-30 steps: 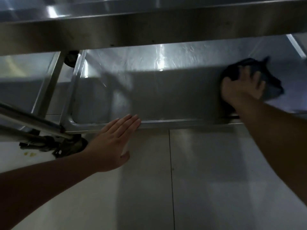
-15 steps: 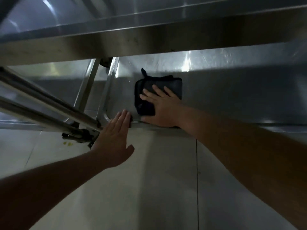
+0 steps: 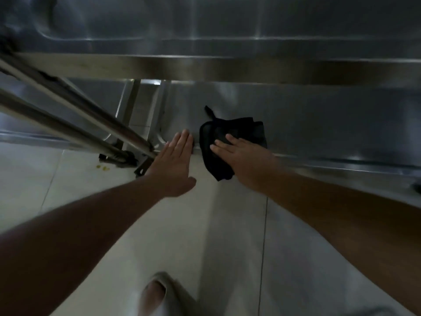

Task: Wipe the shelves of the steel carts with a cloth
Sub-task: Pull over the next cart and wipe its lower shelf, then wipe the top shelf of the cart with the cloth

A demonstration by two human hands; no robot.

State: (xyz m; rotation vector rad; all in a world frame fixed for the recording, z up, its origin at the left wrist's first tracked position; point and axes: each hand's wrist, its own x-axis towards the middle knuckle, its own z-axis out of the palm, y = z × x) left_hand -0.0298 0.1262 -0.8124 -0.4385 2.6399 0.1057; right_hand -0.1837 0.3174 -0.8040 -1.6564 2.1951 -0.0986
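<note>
A dark cloth (image 3: 241, 133) lies at the front left corner of the steel cart's bottom shelf (image 3: 319, 124), and part of it hangs over the shelf's front rim. My right hand (image 3: 241, 153) presses flat on the cloth with straight fingers. Just to its left, my left hand (image 3: 175, 160) rests flat with its fingertips on the shelf's front rim near the corner. The cart's upper shelf (image 3: 227, 69) overhangs the back of the bottom shelf.
Two steel tubes (image 3: 68, 119) of a neighbouring cart slant across the left, ending at a caster (image 3: 120, 159) on the pale tiled floor (image 3: 205, 224). Small yellow crumbs (image 3: 102, 168) lie by that caster. My knee (image 3: 157, 293) shows at the bottom.
My right hand swept the cloth from the shelf's right side to its front left corner, then drew it partly over the front rim. My left hand stayed on the rim.
</note>
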